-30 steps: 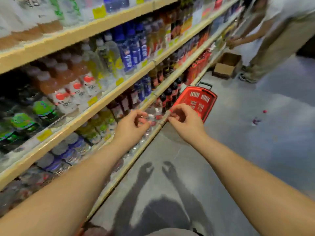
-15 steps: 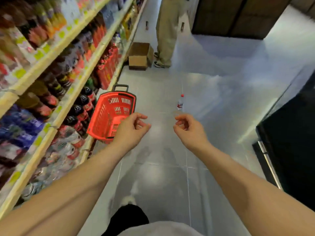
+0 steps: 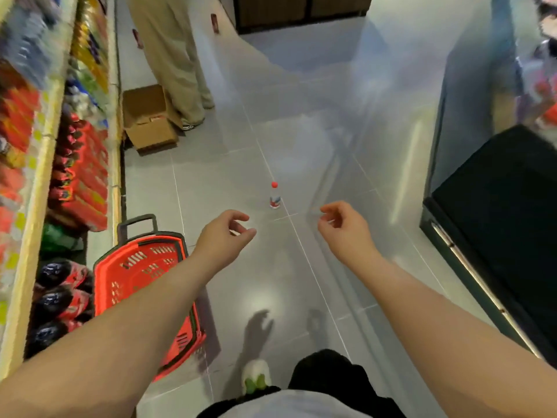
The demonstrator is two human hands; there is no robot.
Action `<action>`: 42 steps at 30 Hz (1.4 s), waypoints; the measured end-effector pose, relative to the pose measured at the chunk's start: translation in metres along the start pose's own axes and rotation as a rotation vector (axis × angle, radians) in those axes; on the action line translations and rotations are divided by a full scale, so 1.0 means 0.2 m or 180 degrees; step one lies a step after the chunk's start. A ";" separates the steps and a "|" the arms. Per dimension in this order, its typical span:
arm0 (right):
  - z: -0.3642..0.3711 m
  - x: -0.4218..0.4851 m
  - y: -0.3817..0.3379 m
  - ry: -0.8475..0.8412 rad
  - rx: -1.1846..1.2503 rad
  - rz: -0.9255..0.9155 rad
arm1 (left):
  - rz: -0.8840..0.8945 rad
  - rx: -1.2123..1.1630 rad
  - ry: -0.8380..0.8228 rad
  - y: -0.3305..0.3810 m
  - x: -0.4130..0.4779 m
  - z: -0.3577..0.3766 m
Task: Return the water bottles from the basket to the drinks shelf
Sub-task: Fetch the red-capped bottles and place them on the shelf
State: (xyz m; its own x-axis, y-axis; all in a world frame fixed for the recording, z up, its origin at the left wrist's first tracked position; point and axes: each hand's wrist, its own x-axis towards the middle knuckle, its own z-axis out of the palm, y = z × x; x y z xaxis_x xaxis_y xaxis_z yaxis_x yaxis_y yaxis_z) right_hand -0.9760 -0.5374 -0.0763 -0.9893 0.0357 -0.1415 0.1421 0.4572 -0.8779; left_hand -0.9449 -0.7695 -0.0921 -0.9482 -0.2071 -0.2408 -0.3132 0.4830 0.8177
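A clear water bottle (image 3: 275,198) with a red cap stands upright on the grey floor tiles in the middle of the aisle. My left hand (image 3: 224,238) hovers in front of it, fingers loosely curled, holding nothing. My right hand (image 3: 345,229) is level with it to the right, also loosely curled and empty. The red basket (image 3: 138,267) sits on the floor at the lower left, partly hidden by my left forearm; I see no bottles in its visible part. The drinks shelf (image 3: 39,176) runs along the left edge.
Another person (image 3: 174,64) in beige trousers stands up the aisle beside an open cardboard box (image 3: 147,119). A dark cabinet (image 3: 497,221) lines the right side. My shoe (image 3: 256,375) shows at the bottom.
My view has swung from the shelf to the aisle floor. Both hands left the shelf edge and spread apart. The basket now lies nearer, at the lower left.
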 end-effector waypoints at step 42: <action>1.53 2.86 2.31 0.0081 0.0218 0.1535 | -0.0583 0.0418 -0.1252 -1.90 3.44 1.78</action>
State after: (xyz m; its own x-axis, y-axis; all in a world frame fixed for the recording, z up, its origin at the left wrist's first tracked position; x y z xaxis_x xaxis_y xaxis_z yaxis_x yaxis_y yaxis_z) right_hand -1.4652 -0.5785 -0.7021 -0.8106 0.2511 -0.5290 0.5854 0.3237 -0.7434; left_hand -1.4972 -0.7918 -0.7542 -0.8166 0.0276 -0.5766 -0.4578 0.5776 0.6759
